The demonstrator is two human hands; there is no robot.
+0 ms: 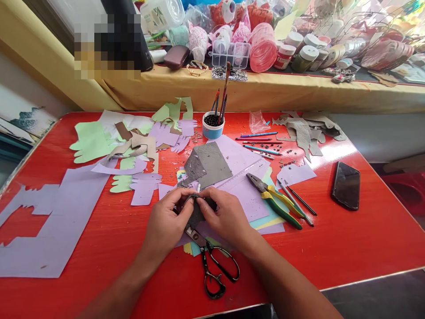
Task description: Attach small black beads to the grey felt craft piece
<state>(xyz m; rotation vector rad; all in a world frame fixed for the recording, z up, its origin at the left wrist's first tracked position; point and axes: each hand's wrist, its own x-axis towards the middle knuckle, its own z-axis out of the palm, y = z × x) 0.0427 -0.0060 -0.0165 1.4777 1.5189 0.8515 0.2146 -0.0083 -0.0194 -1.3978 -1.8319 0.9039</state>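
- Head view: red table, two bare hands at work near its middle.
- Dark grey piece sits between the hands, top edge at the meeting fingertips, the rest hanging below the thumbs.
- Left hand: curled, thumb and fingertips pinching the piece's upper edge from the left.
- Right hand: curled likewise, pinching the same edge from the right; fingertips of both hands close together. Exact finger contact partly hidden.
- Scissors lie just below the piece, handles toward the wearer; blades mostly hidden.
- Grey sheets rest beyond the fingertips, a clear ruler beside them.
- Pliers lie right of the right hand; phone farther right, well apart.
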